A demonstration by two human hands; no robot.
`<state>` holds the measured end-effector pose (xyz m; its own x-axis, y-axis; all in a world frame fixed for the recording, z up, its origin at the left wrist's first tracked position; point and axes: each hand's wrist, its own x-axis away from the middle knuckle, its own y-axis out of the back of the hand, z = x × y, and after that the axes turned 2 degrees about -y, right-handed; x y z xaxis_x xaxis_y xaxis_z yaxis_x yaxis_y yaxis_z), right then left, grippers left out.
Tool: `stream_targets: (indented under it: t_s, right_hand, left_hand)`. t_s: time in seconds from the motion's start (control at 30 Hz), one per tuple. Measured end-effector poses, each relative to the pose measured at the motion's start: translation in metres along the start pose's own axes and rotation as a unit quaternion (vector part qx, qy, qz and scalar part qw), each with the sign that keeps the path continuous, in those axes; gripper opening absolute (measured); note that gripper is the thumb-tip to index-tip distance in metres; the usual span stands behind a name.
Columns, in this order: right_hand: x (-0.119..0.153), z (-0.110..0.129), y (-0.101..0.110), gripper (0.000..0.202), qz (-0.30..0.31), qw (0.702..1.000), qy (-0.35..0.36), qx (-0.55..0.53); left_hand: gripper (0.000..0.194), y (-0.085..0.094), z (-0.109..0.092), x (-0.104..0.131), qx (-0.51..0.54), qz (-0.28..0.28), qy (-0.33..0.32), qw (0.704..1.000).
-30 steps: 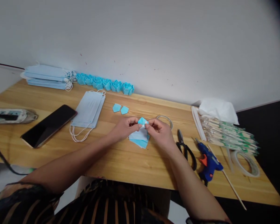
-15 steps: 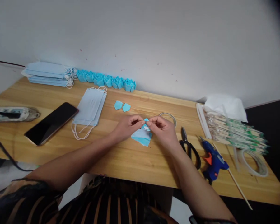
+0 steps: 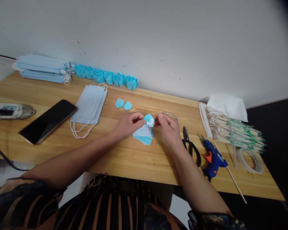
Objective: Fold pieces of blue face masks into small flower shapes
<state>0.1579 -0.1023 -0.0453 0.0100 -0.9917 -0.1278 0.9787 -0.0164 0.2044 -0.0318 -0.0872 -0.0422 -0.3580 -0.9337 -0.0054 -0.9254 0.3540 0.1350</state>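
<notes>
A small folded blue fabric piece (image 3: pixel 148 118), pointed at the top and with white tape-like strips on its lower part, is held up off the table. My left hand (image 3: pixel 129 126) pinches its left edge between thumb and forefinger. At its right edge are the bent, closed fingertips of my right hand (image 3: pixel 169 129); their exact contact is hard to see. Directly below lie flat blue and white fabric sheets (image 3: pixel 144 135), partly covered. Two similar folded blue pieces (image 3: pixel 124 104) rest further back. Behind my right hand, a tape ring (image 3: pixel 171 114) is partly hidden.
Right of my hand lie black-handled scissors (image 3: pixel 192 147), a blue glue gun (image 3: pixel 214 159), a tape roll (image 3: pixel 251 161) and wrapped sticks (image 3: pixel 237 129). To the left are a phone (image 3: pixel 49 121) and face masks (image 3: pixel 90 103). Blue fabric flowers (image 3: pixel 105 76) and stacked masks (image 3: pixel 42 68) line the wall.
The folded piece has tilted so its face with white strips shows more. My right thumb has come off its front and my right hand has shifted outward. The whole view has moved slightly.
</notes>
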Motion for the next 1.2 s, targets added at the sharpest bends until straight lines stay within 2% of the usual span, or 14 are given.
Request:
stream_targets:
  t_s: [0.27, 0.43, 0.7, 0.9, 1.07, 1.2]
  right_hand:
    - [-0.0009, -0.0023, 0.0001, 0.045, 0.018, 1.0, 0.0, -0.007]
    - [-0.0018, -0.0033, -0.0013, 0.041, 0.033, 0.999, -0.039, 0.001]
    - [0.0001, -0.0029, -0.0048, 0.026, 0.034, 0.998, -0.044, 0.026]
    - [0.0006, -0.0008, -0.0033, 0.028, 0.042, 0.998, -0.05, 0.026]
    - [0.0003, -0.0049, -0.0009, 0.042, 0.034, 0.999, -0.022, -0.005]
    - [0.0002, -0.0053, -0.003, 0.036, 0.024, 0.999, -0.034, 0.013]
  left_hand:
    - [0.023, 0.0007, 0.0062, -0.0031, 0.009, -0.022, -0.006, 1.0]
    - [0.026, 0.001, 0.0047, -0.0028, 0.008, -0.029, -0.009, 0.999]
    - [0.029, -0.0029, 0.0079, -0.0038, 0.012, 0.001, -0.004, 1.0]
    - [0.026, -0.0026, 0.0088, -0.0032, 0.005, 0.005, 0.006, 1.0]
    - [0.027, -0.0013, 0.0084, -0.0029, -0.003, 0.014, 0.013, 1.0]
    - [0.032, -0.0021, 0.0079, -0.0027, -0.005, 0.019, 0.002, 1.0]
